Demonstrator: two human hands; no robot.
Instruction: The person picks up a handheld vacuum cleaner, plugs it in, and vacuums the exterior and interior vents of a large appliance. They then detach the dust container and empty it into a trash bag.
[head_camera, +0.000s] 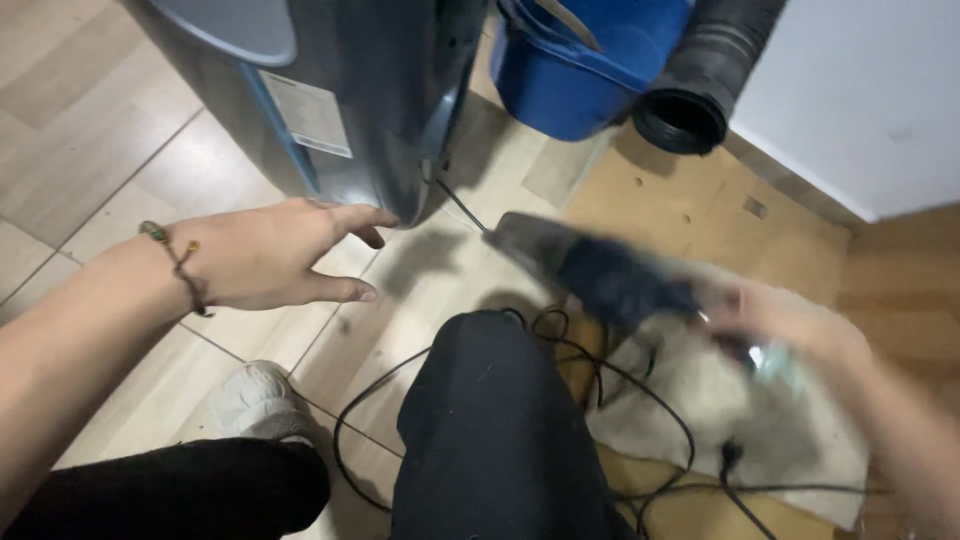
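Nearest my view, at six o'clock, my two knees in black trousers (490, 430) fill the bottom of the frame, with a white sneaker (255, 398) on the pale wood-look floor (90, 110) at seven o'clock. A thin black power cord (610, 375) loops over the floor around my right knee and trails off toward five o'clock.

At nine o'clock my left hand (270, 255), a thin beaded bracelet (180, 265) on its wrist, hangs palm-down with the fingers spread and lightly bent; it holds nothing, and its fingertips sit just beside the lower edge of the big dark grey appliance with a white label (380, 100).

At three o'clock my right hand (770, 320), blurred by motion, is wrapped around the rear handle of a dark handheld vacuum with a grey tapered nozzle (590, 270). How tightly the fingers close I cannot tell through the blur. The nozzle points toward ten o'clock, its tip near the appliance's base. Beneath the hand lies a crumpled cream cloth (780, 440) on flat brown cardboard (700, 210).

Farther off, at twelve o'clock, stands a blue plastic bucket (590, 70), and just beside it at one o'clock a black ribbed hose (700, 90) with its open end facing me, against the white wall (860, 90).
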